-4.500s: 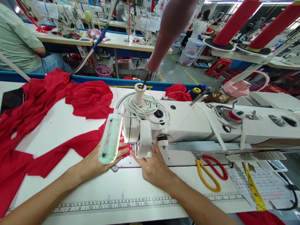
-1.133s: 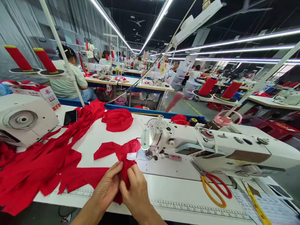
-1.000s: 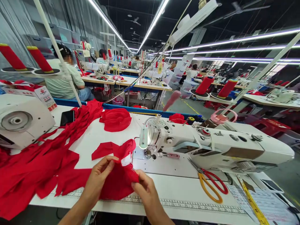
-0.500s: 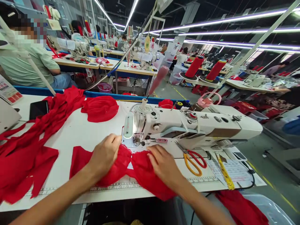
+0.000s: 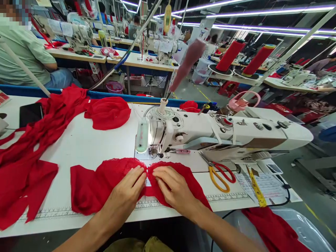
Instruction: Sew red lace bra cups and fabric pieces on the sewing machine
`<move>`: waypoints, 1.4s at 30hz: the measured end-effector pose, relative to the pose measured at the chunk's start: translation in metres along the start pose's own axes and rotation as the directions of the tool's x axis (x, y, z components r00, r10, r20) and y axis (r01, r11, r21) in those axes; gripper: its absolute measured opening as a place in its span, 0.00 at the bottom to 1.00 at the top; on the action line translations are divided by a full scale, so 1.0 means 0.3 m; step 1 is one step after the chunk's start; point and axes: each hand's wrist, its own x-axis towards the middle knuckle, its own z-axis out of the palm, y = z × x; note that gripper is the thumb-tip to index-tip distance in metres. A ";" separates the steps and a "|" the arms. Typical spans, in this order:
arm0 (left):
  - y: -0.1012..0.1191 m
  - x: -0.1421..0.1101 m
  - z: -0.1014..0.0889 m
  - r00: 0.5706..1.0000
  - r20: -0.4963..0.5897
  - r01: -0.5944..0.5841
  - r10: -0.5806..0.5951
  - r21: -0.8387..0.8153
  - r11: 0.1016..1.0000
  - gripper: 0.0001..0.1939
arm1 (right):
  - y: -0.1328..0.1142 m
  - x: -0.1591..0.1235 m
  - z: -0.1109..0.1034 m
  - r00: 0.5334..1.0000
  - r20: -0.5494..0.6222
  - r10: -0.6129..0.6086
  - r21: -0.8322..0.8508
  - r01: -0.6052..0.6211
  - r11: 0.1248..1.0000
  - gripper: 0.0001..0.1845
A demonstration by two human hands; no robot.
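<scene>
A red lace-edged bra piece [image 5: 110, 172] lies spread on the white sewing table, its two cups joined by a narrow bridge in the middle. My left hand [image 5: 131, 187] rests on the inner side of the left cup, fingers stretched out and lying flat near the join. On the right cup lies my right hand [image 5: 173, 185], fingers likewise extended, thumb side toward the centre. Just beyond the join stands the needle and presser foot area [image 5: 153, 151] of a white sewing machine [image 5: 199, 134]; the fabric lies in front of it, apart from the foot.
Right of the cloth lie scissors [image 5: 219, 175] with red and yellow handles. A tape measure [image 5: 256, 187] lies over a paper sheet. Red fabric pieces [image 5: 60, 115] and a black phone [image 5: 30, 114] are at left. A plastic bin [image 5: 296, 224] stands below right. A co-worker [image 5: 26, 56] sits beyond.
My left hand has come down and right from the upper lace edge onto the cup near the join. My right hand has moved slightly left and flattened; the bra piece lies more spread out.
</scene>
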 end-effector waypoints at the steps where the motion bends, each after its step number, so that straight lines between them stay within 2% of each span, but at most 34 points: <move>1: -0.002 0.005 0.005 0.999 0.012 -0.035 0.035 -0.005 0.999 0.19 | -0.011 0.001 0.017 0.999 -0.022 0.025 0.022 -0.024 0.999 0.14; 4: -0.019 0.001 0.030 0.996 0.030 -0.089 0.088 0.026 0.996 0.18 | 0.001 0.000 0.055 1.000 -0.012 0.003 -0.017 -0.004 1.000 0.10; 8: -0.033 -0.017 0.047 0.996 0.048 -0.077 0.075 0.039 0.996 0.21 | 0.049 0.008 0.056 1.000 0.019 -0.019 -0.100 0.020 0.995 0.08; 16: -0.020 -0.016 0.044 0.997 0.043 -0.066 0.064 0.056 0.996 0.24 | 0.063 0.101 0.082 0.979 0.069 0.192 -0.179 -0.177 0.968 0.09; 20: -0.020 -0.010 0.043 0.997 0.030 -0.071 0.069 0.055 0.996 0.21 | 0.098 0.124 0.085 0.968 0.104 0.230 -0.163 -0.211 0.964 0.10; 23: -0.017 -0.004 0.039 0.997 0.016 -0.077 0.076 0.065 0.995 0.19 | 0.103 0.122 0.075 0.966 0.115 0.232 -0.163 -0.212 0.964 0.10; 27: -0.015 -0.003 0.038 0.996 0.018 -0.088 0.087 0.104 0.991 0.21 | 0.083 0.115 0.064 0.969 0.144 0.200 -0.162 -0.176 0.971 0.06; 31: -0.015 -0.004 0.039 0.995 0.021 -0.099 0.097 0.139 0.985 0.22 | 0.066 0.125 0.059 0.963 0.178 0.201 -0.216 -0.161 0.963 0.07; 35: -0.014 0.002 0.030 0.993 0.017 -0.116 0.115 0.145 0.983 0.23 | 0.067 0.139 0.068 0.951 0.227 0.209 -0.283 -0.141 0.949 0.04; 42: -0.010 0.009 0.034 0.994 0.029 -0.105 0.102 0.138 0.985 0.23 | 0.081 0.140 0.117 0.954 0.174 0.245 -0.363 -0.169 0.916 0.06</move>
